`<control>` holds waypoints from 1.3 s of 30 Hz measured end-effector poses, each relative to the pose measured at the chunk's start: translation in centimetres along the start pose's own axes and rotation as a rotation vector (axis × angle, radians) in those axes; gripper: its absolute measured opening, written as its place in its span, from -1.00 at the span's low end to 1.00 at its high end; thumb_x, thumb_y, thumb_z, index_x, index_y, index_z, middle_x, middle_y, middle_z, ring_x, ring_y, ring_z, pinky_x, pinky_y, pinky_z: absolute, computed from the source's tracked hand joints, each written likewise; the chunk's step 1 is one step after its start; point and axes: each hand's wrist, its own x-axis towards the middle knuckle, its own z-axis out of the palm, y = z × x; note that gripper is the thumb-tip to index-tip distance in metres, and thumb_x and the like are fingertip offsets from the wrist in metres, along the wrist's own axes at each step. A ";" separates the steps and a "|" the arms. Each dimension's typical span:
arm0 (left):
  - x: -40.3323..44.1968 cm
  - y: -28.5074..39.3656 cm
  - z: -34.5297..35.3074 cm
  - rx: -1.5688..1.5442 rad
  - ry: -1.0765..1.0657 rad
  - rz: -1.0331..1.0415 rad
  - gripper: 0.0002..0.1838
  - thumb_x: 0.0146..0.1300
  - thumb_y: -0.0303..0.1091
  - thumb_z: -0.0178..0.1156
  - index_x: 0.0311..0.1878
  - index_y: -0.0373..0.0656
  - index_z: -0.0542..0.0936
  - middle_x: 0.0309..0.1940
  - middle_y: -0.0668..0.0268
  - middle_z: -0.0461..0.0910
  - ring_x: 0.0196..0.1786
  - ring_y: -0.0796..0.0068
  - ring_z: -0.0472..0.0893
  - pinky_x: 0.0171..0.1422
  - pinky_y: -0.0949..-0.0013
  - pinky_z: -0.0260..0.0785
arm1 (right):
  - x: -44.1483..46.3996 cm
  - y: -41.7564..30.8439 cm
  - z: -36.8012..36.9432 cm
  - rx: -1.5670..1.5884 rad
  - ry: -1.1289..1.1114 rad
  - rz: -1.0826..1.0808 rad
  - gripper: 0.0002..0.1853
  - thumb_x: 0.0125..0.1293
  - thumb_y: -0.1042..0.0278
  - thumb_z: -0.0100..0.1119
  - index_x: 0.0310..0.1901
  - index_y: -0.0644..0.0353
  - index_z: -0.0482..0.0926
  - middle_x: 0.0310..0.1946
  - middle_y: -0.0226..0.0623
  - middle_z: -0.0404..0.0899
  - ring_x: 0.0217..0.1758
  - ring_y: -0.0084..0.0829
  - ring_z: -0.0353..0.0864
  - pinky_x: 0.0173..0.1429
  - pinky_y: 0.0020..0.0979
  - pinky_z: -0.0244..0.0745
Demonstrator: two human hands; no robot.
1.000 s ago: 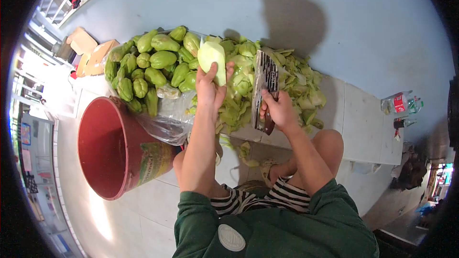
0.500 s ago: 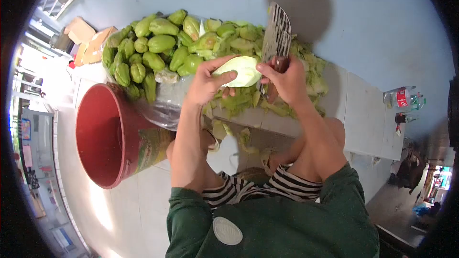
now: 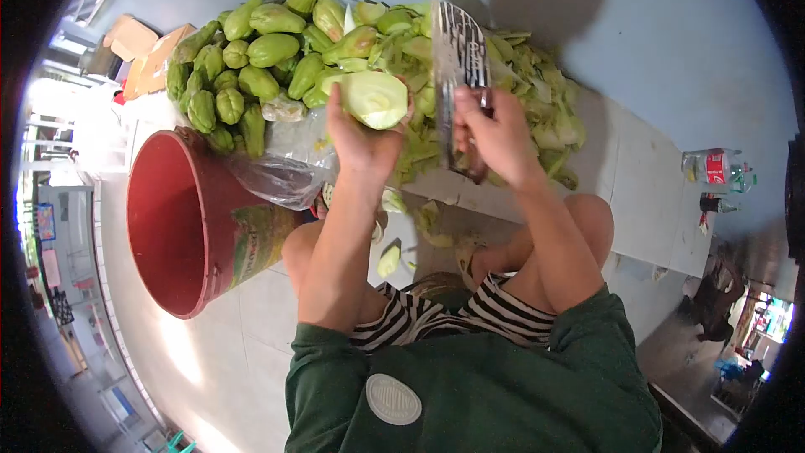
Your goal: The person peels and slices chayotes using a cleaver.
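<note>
A pale, peeled chayote [image 3: 376, 101] with a flat cut face turned up rests in my left hand [image 3: 366, 139], fingers and thumb around it. My right hand [image 3: 496, 136] is closed on the dark handle of a wide-bladed knife [image 3: 459, 50], its blade upright and patterned dark and white. The knife stands just right of the chayote, apart from it. Behind both hands lies a heap of green peelings [image 3: 537, 101]. Unpeeled green chayotes [image 3: 274, 49] are piled to the left on clear plastic [image 3: 285, 169]. A small pale green piece [image 3: 389, 261] lies below, between my legs.
A large red bucket [image 3: 168, 226] stands at the left, its open mouth facing up and left. Cardboard boxes [image 3: 151, 63] are at the upper left. Plastic bottles [image 3: 713, 168] lie near the wall at the right. My knees flank the low tiled ledge [image 3: 646, 201].
The chayote has turned in my left hand, its cut face now showing. My right hand has come off the chayote with the knife. A small piece now shows between my legs.
</note>
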 end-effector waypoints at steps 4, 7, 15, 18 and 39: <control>0.1 3.0 0.4 0.197 -0.345 -0.031 -0.27 0.36 0.31 -0.19 0.16 -0.23 0.43 0.08 -0.05 0.49 0.05 -0.02 0.51 0.03 0.02 0.42 | -1.7 -0.6 -2.3 0.141 -0.065 0.151 -0.48 0.46 -0.11 0.01 -0.32 0.32 0.43 -0.69 -0.43 0.41 -0.70 -0.56 0.43 -0.61 -0.44 0.35; -0.4 3.7 1.1 0.236 -0.379 -0.065 -0.28 0.40 0.30 -0.27 0.18 -0.20 0.44 0.04 0.04 0.53 0.04 0.07 0.55 0.00 -0.02 0.45 | -3.3 -1.5 -1.9 0.000 -0.127 0.060 -0.58 0.49 0.02 -0.03 -0.27 0.29 0.45 -0.72 -0.45 0.36 -0.73 -0.56 0.41 -0.62 -0.44 0.34; -0.5 3.6 1.4 0.225 -0.349 -0.078 -0.33 0.48 0.17 -0.25 0.13 -0.34 0.48 0.01 0.08 0.58 0.04 0.17 0.58 0.22 0.08 0.42 | -3.3 -0.8 -1.6 -0.133 -0.164 -0.007 -0.76 0.46 0.23 -0.01 -0.25 0.25 0.44 -0.74 -0.43 0.37 -0.76 -0.55 0.41 -0.62 -0.41 0.34; -0.4 3.6 1.4 0.222 -0.342 -0.068 -0.31 0.47 0.19 -0.22 0.13 -0.35 0.48 0.02 0.08 0.58 0.05 0.16 0.59 0.22 0.09 0.43 | -3.0 0.0 -1.2 -0.134 -0.134 -0.027 -0.75 0.46 0.23 0.00 -0.30 0.25 0.43 -0.75 -0.43 0.37 -0.76 -0.54 0.41 -0.62 -0.41 0.33; -1.6 -0.2 2.1 0.309 -0.222 0.049 -0.30 0.44 0.27 -0.22 0.33 -0.13 0.35 0.19 0.19 0.52 0.20 0.24 0.54 0.31 0.10 0.36 | -2.2 0.4 1.2 0.102 -0.093 -0.069 -0.70 0.50 0.19 -0.01 -0.32 0.26 0.38 -0.76 -0.46 0.35 -0.78 -0.59 0.37 -0.68 -0.45 0.26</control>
